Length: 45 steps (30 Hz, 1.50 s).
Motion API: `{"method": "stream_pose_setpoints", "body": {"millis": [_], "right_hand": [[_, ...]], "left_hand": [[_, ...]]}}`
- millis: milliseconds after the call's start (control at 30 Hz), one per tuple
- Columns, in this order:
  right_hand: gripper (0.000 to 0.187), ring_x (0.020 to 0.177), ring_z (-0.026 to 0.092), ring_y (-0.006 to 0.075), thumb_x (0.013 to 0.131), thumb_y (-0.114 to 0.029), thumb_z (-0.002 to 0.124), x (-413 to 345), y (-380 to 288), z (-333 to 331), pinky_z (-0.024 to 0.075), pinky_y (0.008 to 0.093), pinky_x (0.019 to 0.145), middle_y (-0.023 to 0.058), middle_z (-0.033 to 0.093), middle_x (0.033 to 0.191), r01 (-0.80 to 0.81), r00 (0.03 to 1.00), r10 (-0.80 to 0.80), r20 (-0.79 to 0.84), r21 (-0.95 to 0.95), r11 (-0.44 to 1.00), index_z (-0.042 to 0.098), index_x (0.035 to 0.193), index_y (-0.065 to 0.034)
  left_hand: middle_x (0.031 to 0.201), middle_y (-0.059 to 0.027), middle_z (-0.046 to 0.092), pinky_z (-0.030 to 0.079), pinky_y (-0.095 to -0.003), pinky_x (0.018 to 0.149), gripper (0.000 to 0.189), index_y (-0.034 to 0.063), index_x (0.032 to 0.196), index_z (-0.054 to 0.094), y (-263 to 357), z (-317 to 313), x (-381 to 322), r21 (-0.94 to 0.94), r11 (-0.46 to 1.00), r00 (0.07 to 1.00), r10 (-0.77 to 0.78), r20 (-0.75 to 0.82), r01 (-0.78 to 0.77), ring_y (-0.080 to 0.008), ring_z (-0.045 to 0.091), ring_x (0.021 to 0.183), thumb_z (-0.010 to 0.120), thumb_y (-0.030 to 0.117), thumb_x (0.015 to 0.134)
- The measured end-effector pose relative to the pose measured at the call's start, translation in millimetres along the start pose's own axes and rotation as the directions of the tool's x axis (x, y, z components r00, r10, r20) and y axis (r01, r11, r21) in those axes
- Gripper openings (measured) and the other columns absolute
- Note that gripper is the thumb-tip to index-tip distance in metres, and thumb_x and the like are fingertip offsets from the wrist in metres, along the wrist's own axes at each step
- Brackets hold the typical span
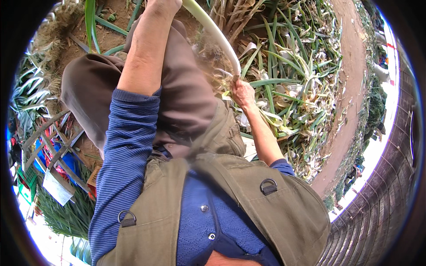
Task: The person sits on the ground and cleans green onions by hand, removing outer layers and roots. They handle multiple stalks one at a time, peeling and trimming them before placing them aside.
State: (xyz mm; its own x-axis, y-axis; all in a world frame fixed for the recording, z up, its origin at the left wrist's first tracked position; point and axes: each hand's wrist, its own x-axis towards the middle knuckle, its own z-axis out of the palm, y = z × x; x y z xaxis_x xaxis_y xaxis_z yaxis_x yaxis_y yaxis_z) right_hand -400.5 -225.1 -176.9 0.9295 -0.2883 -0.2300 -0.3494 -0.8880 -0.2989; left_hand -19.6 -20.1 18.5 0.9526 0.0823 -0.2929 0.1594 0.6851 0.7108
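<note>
A long white-and-green stalk, a leek or large green onion (221,38), curves from the top edge down to the right. My right hand (244,94) is closed around its lower, white end, beside the peeled leaves. My left hand (164,4) is at the top edge, largely cut off, next to the stalk's green upper part; its fingers and whether they grip it are hidden. Dry, fibrous roots (211,50), partly blurred, show behind the stalk, near my knee in brown trousers (181,63).
A heap of stripped green and white leaves (293,79) covers the ground at right, bordering a bare dirt path (351,83). Stacked stalks with roots (43,69) lie at far left. Below them are crossed wooden slats (60,153) and a green leafy bundle (66,212).
</note>
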Motion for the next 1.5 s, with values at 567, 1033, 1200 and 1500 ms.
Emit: {"method": "stream_pose_setpoints", "body": {"millis": [567, 1033, 1200, 1500], "right_hand": [[0.037, 0.108, 0.069, 0.0445, 0.090, -0.029, 0.068, -35, 94, -25, 0.0537, 0.0497, 0.098, 0.0268, 0.072, 0.111, -0.438, 0.812, 0.490, 0.318, -0.224, 0.871, 0.071, 0.115, -0.0009], [0.025, 0.082, 0.066, 0.0471, 0.099, -0.025, 0.066, 63, -97, -75, 0.0498, 0.0534, 0.072, 0.0227, 0.068, 0.086, 0.058, 0.955, 0.066, -0.288, 0.401, 0.914, 0.058, 0.112, -0.0049], [0.026, 0.054, 0.052, 0.0059, 0.100, -0.026, 0.070, 68, -101, -98, 0.0405, 0.0278, 0.048, -0.0048, 0.055, 0.063, -0.052, 0.990, -0.079, 0.119, 0.815, 0.577, 0.061, 0.083, -0.0087], [0.024, 0.060, 0.054, 0.0064, 0.097, -0.026, 0.072, 85, -139, -153, 0.0459, 0.0241, 0.053, -0.0024, 0.058, 0.075, 0.034, 0.962, -0.245, 0.121, 0.837, 0.546, 0.062, 0.106, -0.0056]], "left_hand": [[0.062, 0.0003, 0.049, 0.040, -0.0292, 0.038, 0.046, 0.0122, 0.098, 0.057, -4, -15, 13, 0.117, 0.993, 0.998, 0.008, -0.060, -0.001, -0.0139, 0.048, 0.044, 0.072, 0.056, 0.095], [0.096, -0.0187, 0.065, 0.056, -0.0487, 0.093, 0.046, -0.0039, 0.119, 0.050, -22, -3, -4, 0.048, 0.946, 0.911, -0.323, 0.258, 0.322, -0.0312, 0.066, 0.089, 0.035, 0.040, 0.114], [0.104, -0.0172, 0.068, 0.055, -0.0458, 0.097, 0.038, -0.0039, 0.123, 0.053, -8, 1, -12, 0.023, 0.945, 0.866, -0.308, 0.393, 0.326, -0.0300, 0.067, 0.099, 0.036, 0.030, 0.115], [0.103, -0.0151, 0.072, 0.058, -0.0402, 0.085, 0.034, -0.0023, 0.121, 0.062, -14, -1, -15, 0.109, 0.938, 0.881, -0.347, 0.322, 0.330, -0.0260, 0.070, 0.092, 0.058, 0.029, 0.108]]}}
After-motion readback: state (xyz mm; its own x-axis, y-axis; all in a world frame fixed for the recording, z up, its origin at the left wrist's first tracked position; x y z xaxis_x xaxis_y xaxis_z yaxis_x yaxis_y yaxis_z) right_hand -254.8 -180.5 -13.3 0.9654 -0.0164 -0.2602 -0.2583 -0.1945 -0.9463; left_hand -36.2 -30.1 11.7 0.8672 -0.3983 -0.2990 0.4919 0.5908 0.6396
